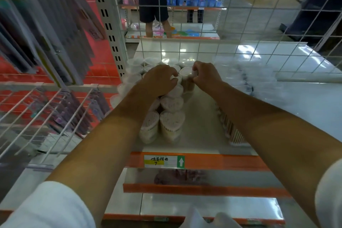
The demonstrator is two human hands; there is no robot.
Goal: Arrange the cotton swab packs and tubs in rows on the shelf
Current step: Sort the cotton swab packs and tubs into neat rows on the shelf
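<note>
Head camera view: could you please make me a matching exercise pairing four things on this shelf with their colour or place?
Things:
1. shelf edge strip
2. price label arrow
3. heart-shaped tub
4. right hand

Descriptions:
A. green with a white arrow
B. orange
C. gripping a tub at the back of the rows
D. front of the rows, nearest the shelf edge

Pairs: 1-B, 2-A, 3-D, 4-C

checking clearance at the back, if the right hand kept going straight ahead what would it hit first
Probably the round tubs at the back of the shelf, then the wire grid panel. The right hand grips a tub; depth is uncertain.
</note>
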